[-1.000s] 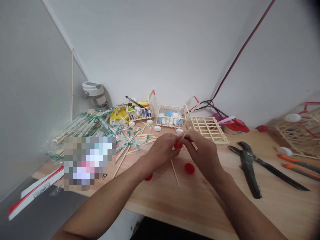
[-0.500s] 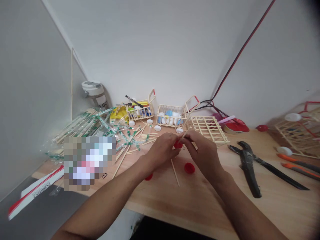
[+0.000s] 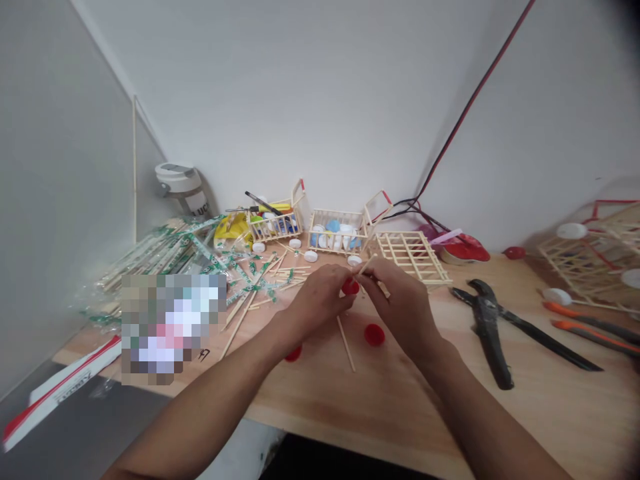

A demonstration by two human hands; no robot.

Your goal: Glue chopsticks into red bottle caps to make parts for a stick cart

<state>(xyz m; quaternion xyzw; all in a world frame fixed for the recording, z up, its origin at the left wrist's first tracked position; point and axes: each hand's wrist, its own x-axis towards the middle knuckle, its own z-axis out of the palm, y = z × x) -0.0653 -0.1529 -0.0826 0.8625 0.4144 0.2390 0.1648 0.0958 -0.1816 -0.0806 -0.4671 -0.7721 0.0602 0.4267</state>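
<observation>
Your left hand (image 3: 320, 298) and right hand (image 3: 400, 305) met over a red cap (image 3: 350, 287) and a thin stick (image 3: 369, 263).

Your left fingertips were pinched on the red cap, held just above the wooden table (image 3: 550, 413) — in front of two small stick baskets (image 3: 336, 219) holding caps. Your right fingers were clamped on the thin stick, which slanted up and away from the cap; whether its lower end went into the cap could not be told. Below your hands lay a second red cap (image 3: 374, 334) and a loose stick (image 3: 346, 337), near each other but apart. Black pliers (image 3: 487, 333) lay well off to your right, a stick lattice (image 3: 413, 257) beyond your right hand, and wrapped chopsticks (image 3: 170, 250) to your left.
</observation>
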